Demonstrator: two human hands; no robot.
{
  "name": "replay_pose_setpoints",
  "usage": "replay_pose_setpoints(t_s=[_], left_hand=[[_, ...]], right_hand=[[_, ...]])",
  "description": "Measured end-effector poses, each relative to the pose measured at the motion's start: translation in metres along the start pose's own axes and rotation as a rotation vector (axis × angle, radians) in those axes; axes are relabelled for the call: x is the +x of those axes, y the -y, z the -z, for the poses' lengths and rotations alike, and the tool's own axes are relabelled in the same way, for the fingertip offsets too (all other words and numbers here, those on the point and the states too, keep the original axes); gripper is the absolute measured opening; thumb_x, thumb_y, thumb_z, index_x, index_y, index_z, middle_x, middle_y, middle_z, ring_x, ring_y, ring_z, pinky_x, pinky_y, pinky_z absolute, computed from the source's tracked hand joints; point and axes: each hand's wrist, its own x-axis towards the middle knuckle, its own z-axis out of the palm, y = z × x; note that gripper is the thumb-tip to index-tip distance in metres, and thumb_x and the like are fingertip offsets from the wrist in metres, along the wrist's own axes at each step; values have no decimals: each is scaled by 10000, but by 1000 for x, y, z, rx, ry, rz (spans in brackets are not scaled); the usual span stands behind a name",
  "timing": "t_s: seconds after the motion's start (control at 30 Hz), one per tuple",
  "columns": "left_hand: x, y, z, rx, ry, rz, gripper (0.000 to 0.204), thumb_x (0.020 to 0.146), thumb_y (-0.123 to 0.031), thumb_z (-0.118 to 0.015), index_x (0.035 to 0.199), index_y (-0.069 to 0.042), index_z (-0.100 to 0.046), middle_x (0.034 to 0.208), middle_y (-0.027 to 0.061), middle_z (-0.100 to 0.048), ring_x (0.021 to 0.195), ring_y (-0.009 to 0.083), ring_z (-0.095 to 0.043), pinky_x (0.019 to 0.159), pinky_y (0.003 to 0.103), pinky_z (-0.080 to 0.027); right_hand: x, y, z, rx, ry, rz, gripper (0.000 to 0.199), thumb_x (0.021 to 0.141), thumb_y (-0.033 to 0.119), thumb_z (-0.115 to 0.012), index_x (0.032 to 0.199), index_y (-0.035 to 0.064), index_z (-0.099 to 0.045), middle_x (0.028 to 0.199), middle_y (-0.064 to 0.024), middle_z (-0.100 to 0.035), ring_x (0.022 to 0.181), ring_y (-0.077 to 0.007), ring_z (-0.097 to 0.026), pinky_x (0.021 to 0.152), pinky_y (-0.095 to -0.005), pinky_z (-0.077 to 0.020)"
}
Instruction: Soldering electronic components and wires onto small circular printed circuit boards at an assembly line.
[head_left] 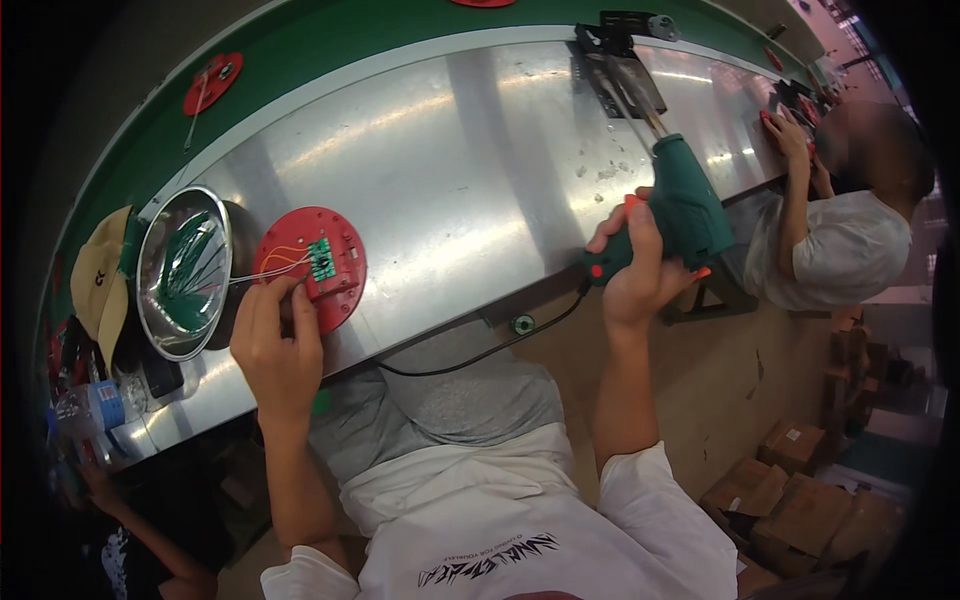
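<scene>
My left hand (278, 335) is closed in a pinch at the left edge of a round red plastic disc (338, 232) lying on the metal bench. Thin white wires (285, 268) pass between its fingertips. They lead to a small green circuit board (321, 260) on the disc, where orange wires also loop. My right hand (640, 265) is wrapped round the handle of a dark green corded pistol-shaped tool (690, 195), like a soldering gun. Its metal barrel reaches toward a black stand (622, 70) at the far edge. The tip is hard to make out.
A steel bowl (146, 300) of green boards with wires stands left of the disc. Beside it are a beige cap (98, 265), a dark phone (163, 374) and a plastic bottle (95, 405). A black cord (470, 368) hangs below the bench edge. A co-worker (825, 230) sits at right.
</scene>
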Motion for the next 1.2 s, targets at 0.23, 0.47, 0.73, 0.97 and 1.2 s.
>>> replay_pose_setpoints(t_s=[0.23, 0.47, 0.73, 0.97, 1.2], left_hand=[[-5, 2, 14, -102, -115, 56, 175, 939, 19, -761, 1112, 32, -783, 889, 134, -720, 724, 215, -678, 638, 334, -513], [27, 3, 54, -39, -7, 5, 144, 950, -25, -765, 1083, 27, -785, 817, 145, -702, 664, 237, -662, 601, 332, -503], [103, -2, 51, 145, 814, -78, 663, 730, -339, -926, 1259, -2, -712, 1026, 189, -700, 924, 348, -678, 822, 452, -531], [198, 21, -63, 86, 359, -456, 763, 868, -450, -837, 1414, 36, -617, 1046, 215, -721, 967, 376, -703, 878, 434, -563], [319, 118, -114, 252, 246, 245, 699, 912, -558, -725, 1263, 46, -717, 1236, 303, -729, 1187, 450, -701, 1014, 494, -553]], right_hand=[[-11, -12, -43, 309, 76, -340, 218, 994, 108, -647, 1142, -48, -607, 742, -111, -611, 525, -179, -568, 501, -326, -496], [-7, -14, -31, 225, 119, -325, 249, 1011, 153, -612, 1150, -51, -586, 735, -137, -597, 511, -191, -557, 498, -348, -498], [-9, -14, -29, 399, -9, -413, 234, 1016, 148, -588, 1162, -35, -579, 737, -130, -593, 511, -194, -561, 487, -343, -494], [-9, -18, -27, 415, -149, -352, 232, 1003, 151, -585, 1164, -14, -568, 773, -134, -606, 520, -207, -585, 486, -338, -510], [-10, -20, -26, 377, -52, -361, 232, 1007, 141, -580, 1164, -30, -566, 776, -122, -609, 538, -197, -591, 512, -332, -520]])
